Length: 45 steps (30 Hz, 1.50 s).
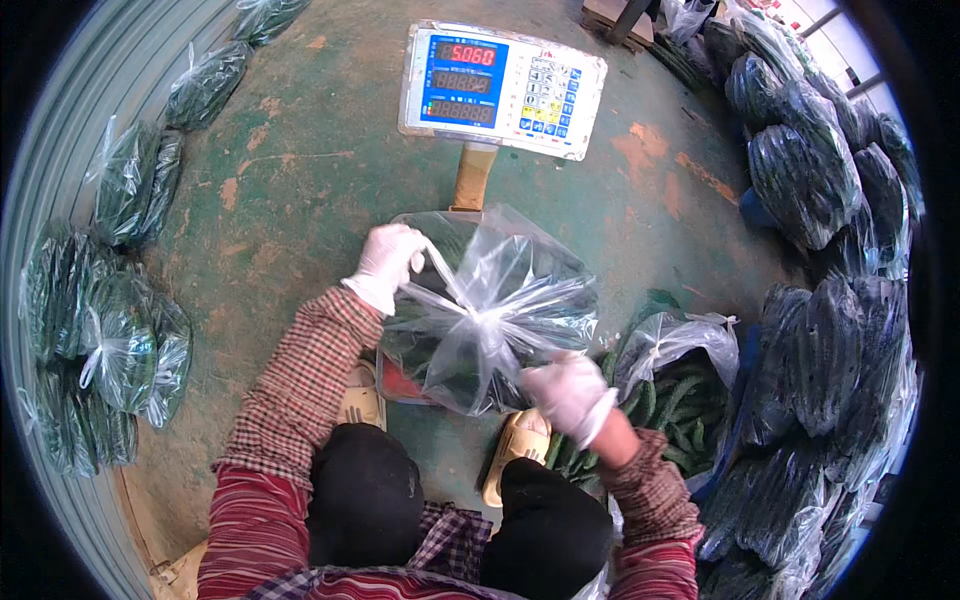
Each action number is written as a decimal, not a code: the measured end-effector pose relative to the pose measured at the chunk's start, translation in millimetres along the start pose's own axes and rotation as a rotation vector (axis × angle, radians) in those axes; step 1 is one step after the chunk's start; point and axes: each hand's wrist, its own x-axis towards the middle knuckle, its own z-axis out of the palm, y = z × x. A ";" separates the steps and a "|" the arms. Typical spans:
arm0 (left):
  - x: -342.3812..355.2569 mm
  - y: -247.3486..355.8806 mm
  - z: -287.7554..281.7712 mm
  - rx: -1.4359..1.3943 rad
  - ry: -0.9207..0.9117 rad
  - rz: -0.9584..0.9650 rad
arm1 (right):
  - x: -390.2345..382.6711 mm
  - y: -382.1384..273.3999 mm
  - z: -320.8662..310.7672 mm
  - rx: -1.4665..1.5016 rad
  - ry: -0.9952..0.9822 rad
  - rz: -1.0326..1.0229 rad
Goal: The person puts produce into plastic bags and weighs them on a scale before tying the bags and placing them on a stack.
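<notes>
A clear plastic bag (540,262) of dark green cucumbers rests on the scale's platform, its mouth gathered into a knot in the middle of the top. My left hand (388,262), in a white glove, is closed on a twisted strip of the bag at the knot's upper left. To the lower right of the knot, my gloved right hand (570,395) is closed at the bag's edge, slightly blurred, with a bag end in its fingers. The scale's display (503,90) stands upright on a post behind the bag, its top row lit red.
An open bag of loose cucumbers (680,400) stands beside my right hand. Filled bags (810,180) are piled high along the right. More tied bags (125,335) lie on the left against a corrugated metal wall (60,140). My feet in yellow slippers (520,450) flank the scale.
</notes>
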 end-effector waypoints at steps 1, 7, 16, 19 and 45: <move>-2.4 19.8 0.0 -0.133 0.074 -0.118 | 0.3 -4.9 0.4 0.062 -0.122 0.101; -14.9 -4.1 -20.3 -0.360 0.181 -0.418 | -39.2 12.9 -1.3 1.179 -0.079 0.077; -113.5 100.0 4.1 -0.377 -0.548 -0.116 | 78.0 -59.2 -42.8 2.104 0.269 0.050; -109.7 99.9 11.2 -0.582 -0.561 -0.155 | 94.8 -33.1 -40.0 1.866 0.151 -0.009; -152.2 162.8 -18.3 0.368 -0.445 0.380 | 105.8 -42.8 -12.9 0.073 0.021 0.143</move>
